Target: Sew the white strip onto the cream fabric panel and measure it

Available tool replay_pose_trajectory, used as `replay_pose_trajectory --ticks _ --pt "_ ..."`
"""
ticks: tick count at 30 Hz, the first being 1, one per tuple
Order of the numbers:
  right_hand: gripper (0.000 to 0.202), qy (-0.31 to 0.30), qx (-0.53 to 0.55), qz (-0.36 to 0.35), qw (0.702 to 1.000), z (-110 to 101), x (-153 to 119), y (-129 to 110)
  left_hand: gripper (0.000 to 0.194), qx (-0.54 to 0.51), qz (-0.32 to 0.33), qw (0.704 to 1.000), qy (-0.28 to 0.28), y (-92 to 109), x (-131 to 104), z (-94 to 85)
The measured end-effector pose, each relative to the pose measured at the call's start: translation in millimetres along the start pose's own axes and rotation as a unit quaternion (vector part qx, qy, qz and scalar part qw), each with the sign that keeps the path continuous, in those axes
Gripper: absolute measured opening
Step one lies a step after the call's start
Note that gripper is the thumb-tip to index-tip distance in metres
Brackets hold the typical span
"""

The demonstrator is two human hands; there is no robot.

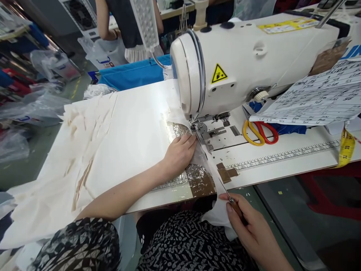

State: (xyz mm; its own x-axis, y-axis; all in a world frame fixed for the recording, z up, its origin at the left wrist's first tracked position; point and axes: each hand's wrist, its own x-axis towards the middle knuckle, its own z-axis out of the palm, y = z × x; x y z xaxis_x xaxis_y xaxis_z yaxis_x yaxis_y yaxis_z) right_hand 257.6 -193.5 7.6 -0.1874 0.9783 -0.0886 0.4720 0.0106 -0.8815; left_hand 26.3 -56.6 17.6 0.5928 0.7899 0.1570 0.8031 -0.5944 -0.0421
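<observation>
A white sewing machine (225, 71) stands on the table, its presser foot (194, 126) down by a strip of thin white fabric (212, 167). My left hand (180, 152) lies flat on the fabric just in front of the foot, fingers stretched toward it. Between the fingers of my right hand (249, 224) is an awl (235, 207) with a wooden handle. Its thin metal shaft points up and left, against the strip near the table edge. The strip's loose end hangs over the edge toward my lap. Whether my right fingers also pinch the fabric, I cannot tell.
Layered cream fabric pieces (81, 150) lie on the left of the table. Scissors (261, 132) with yellow and red handles rest right of the needle plate. A written sheet (313, 96) and a yellow tape measure (346, 146) are farther right. Another person (126, 26) stands behind.
</observation>
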Motion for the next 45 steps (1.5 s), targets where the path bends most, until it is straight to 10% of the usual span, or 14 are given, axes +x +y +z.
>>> replay_pose_trajectory --ticks 10,17,25,45 --pt "0.030 0.007 0.184 0.089 0.979 4 12 3 0.047 -0.044 -0.031 0.997 0.046 -9 2 6.2" --pt "0.042 0.002 0.481 0.185 0.857 33 16 -5 0.050 -0.092 -0.015 0.995 0.046 -24 2 9.3" --pt "0.035 0.022 0.117 0.069 0.991 21 11 -20 0.048 -0.051 -0.018 0.996 0.070 -10 1 6.4" --pt "0.031 0.052 -0.082 -0.053 0.994 12 40 -26 0.035 -0.131 0.030 0.983 0.125 -29 8 8.4"
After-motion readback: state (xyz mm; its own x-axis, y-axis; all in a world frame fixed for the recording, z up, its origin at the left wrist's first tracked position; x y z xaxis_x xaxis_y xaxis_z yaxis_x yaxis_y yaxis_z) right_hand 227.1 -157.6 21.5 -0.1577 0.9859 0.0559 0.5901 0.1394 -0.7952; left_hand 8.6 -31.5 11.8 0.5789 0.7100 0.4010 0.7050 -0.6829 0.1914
